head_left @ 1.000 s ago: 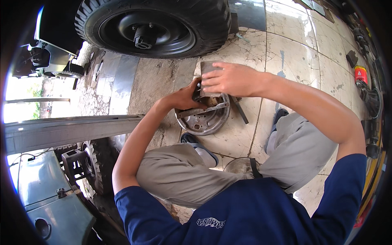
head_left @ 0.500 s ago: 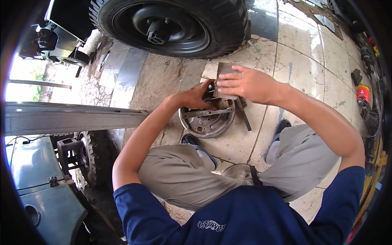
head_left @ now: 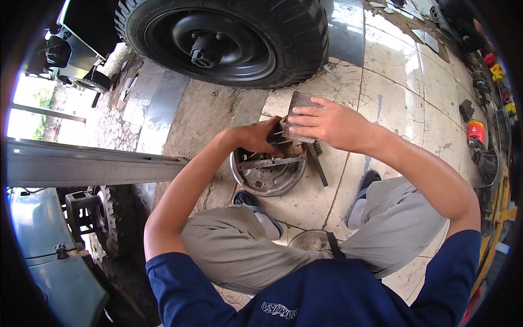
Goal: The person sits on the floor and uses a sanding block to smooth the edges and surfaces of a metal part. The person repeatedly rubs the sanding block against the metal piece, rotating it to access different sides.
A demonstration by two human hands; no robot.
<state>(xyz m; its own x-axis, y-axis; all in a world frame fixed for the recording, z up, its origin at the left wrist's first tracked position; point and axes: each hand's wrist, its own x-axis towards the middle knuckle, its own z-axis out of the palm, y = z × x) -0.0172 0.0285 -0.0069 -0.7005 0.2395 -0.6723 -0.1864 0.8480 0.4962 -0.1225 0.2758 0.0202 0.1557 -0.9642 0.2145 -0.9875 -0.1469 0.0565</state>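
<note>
My right hand (head_left: 327, 124) lies with its fingers closed over a flat grey-brown rectangular sheet (head_left: 301, 101), which looks like sandpaper. The sheet rests against a dark metal part that my left hand (head_left: 259, 136) grips between thumb and fingers; much of this part is hidden by the sheet and my hands. Beneath them a round, worn metal plate (head_left: 268, 183) sits on the floor between my feet. A flat metal bar (head_left: 272, 162) crosses above the plate. Beside it, under my right hand, a wire brush (head_left: 317, 162) leans with its dark handle pointing toward me.
A large wheel with a black tyre (head_left: 305, 43) stands just beyond my hands. To the left are a grey metal beam (head_left: 92, 163) and a blue-green vehicle body (head_left: 54, 261). A red can (head_left: 475, 131) and metal parts line the right side.
The view has shifted slightly, so the scene sits lower and further left. The sheet and my right hand have moved slightly and the sheet tilts a little more. Both grips stay the same.
</note>
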